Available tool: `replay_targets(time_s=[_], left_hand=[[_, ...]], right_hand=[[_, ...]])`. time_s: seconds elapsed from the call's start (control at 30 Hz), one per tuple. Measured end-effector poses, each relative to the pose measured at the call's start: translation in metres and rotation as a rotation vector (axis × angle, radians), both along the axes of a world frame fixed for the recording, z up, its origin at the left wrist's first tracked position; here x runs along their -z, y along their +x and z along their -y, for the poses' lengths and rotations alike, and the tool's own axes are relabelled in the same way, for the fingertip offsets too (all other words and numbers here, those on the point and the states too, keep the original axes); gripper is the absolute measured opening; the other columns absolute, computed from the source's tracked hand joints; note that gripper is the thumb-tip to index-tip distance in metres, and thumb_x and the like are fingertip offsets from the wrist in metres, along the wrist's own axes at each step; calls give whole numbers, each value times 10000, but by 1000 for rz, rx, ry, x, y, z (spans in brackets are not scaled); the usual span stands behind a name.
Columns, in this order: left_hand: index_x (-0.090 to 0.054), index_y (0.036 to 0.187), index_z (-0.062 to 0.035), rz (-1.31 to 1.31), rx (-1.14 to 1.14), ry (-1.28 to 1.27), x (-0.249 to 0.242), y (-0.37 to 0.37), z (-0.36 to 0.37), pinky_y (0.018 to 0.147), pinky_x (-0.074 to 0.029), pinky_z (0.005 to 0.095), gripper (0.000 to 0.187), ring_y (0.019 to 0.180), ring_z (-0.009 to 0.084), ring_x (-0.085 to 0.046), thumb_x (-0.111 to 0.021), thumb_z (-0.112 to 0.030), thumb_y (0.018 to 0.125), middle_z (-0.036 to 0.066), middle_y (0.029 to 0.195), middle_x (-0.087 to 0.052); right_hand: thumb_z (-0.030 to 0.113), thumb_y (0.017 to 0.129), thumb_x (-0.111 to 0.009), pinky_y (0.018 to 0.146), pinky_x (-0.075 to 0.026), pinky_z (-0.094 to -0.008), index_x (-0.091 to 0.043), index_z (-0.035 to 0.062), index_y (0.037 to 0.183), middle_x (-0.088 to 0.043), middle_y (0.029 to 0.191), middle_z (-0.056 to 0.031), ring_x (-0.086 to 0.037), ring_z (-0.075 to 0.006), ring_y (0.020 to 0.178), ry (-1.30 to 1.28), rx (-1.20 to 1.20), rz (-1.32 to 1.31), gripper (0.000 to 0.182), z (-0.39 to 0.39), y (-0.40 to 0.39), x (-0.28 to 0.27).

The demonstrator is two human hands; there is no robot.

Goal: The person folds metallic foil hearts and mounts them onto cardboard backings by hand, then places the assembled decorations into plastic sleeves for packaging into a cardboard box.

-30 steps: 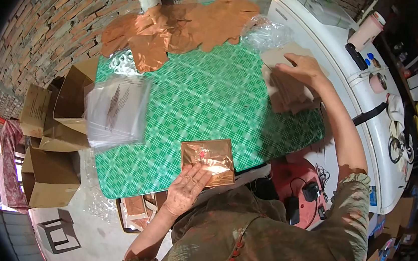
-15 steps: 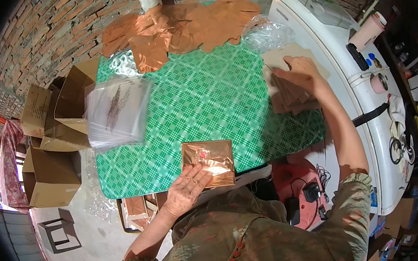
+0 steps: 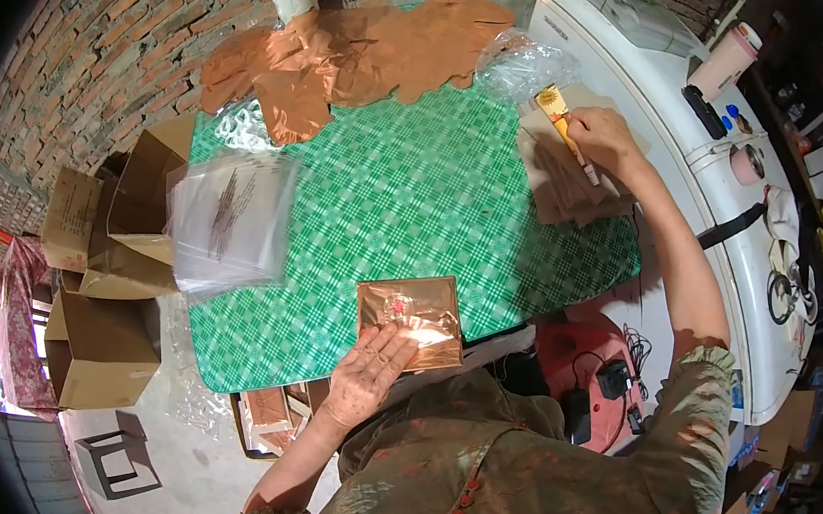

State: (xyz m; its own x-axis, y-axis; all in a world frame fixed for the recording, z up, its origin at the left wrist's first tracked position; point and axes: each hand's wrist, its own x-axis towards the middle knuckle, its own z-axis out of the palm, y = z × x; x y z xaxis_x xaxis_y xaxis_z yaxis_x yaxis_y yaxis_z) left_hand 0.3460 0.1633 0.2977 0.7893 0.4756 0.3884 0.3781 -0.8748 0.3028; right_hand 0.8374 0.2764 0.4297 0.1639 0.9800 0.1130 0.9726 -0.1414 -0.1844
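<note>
My left hand [image 3: 368, 372] lies flat, fingers extended, on a shiny copper-coloured square packet [image 3: 431, 310] with a small red mark, at the table's near edge. At the upper right, my right hand [image 3: 601, 137] is closed round a yellow squeeze tube [image 3: 563, 123] with a narrow white tip pointing toward me. The tube is above a fanned stack of brown card or paper sheets [image 3: 557, 187], and my fingers cover its middle.
A green checked cloth [image 3: 389, 185] covers the table. Crumpled copper film [image 3: 382, 51] lies at the back, clear plastic sleeves [image 3: 232, 220] at the left. Cardboard boxes [image 3: 105, 356] stand left of the table; a white freezer-like cabinet [image 3: 636, 90] borders the right.
The yellow tube has come into sight in my right hand, whose fingers have closed from a looser reach over the brown sheets. My left hand and the packet have stayed put.
</note>
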Motion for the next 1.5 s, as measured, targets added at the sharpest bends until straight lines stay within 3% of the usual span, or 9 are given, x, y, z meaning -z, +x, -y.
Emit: replay_targets(time_s=[0.2,0.4,0.5,0.67,0.87,1.0,1.03,1.23,1.5], left_hand=[[-680,1355,-54,1,1,-2,-2,0,1,1176,-442,475,463,1373,292,-593,-659,-28,893,119,1429,-659],[-667,1368,-46,3,7,8,0,-1,0,1175,-441,473,473,1370,297,-594,-656,-25,896,120,1429,-658],[-664,1369,-44,14,7,-14,-2,0,0,1177,-437,472,474,1367,296,-596,-653,-24,895,119,1429,-658],[-678,1344,-50,27,10,-5,-13,0,2,1184,-431,470,486,1360,289,-601,-649,-11,860,112,1410,-670],[-687,1318,-52,-76,64,25,-38,-11,23,1217,-408,453,462,1369,257,-595,-641,-73,859,95,1414,-665],[-688,1309,-41,-56,100,-39,-51,-22,39,1201,-434,443,467,1362,245,-604,-657,-64,844,95,1382,-685],[-697,1291,-35,-31,101,-63,-56,-23,42,1197,-443,440,451,1352,243,-611,-655,-71,843,102,1367,-693],[-699,1257,-35,140,46,-281,-65,-32,50,1144,-493,444,386,1267,271,-674,-724,-62,873,104,1285,-736],[-656,1332,-54,336,-10,-755,-63,-40,41,915,-592,432,346,1098,389,-705,-670,-173,1008,183,1205,-730]], right_hand=[[212,863,-563,704,-530,-481,-674,4,887,-690,800,-231,-687,-414,786,80,73,-37,237,7,-25,2],[97,860,-651,678,-529,-487,-628,79,923,-634,717,-144,-675,-358,727,466,8,563,69,17,-56,19],[127,763,-676,623,-517,-393,-578,117,816,-611,664,-66,-650,-251,664,740,-124,700,112,30,-100,-16],[87,793,-650,602,-495,-389,-594,99,881,-580,678,-46,-638,-225,670,674,-563,303,105,55,-185,-16],[83,731,-691,538,-539,-332,-590,58,870,-633,676,-66,-679,-195,624,283,-658,417,173,60,-280,29],[96,744,-714,552,-580,-336,-609,-20,973,-712,766,-159,-747,-234,725,-17,-723,353,277,42,-309,48],[144,825,-713,569,-592,-392,-598,-49,1014,-722,778,-191,-754,-312,729,-79,-716,258,294,36,-313,51],[291,980,-644,668,-586,-532,-610,34,1103,-733,829,-200,-724,-422,753,-152,-518,-26,287,4,-317,39],[187,937,-631,794,-545,-479,-656,91,970,-695,922,-88,-665,-349,942,266,-670,-52,105,-127,-309,62]])
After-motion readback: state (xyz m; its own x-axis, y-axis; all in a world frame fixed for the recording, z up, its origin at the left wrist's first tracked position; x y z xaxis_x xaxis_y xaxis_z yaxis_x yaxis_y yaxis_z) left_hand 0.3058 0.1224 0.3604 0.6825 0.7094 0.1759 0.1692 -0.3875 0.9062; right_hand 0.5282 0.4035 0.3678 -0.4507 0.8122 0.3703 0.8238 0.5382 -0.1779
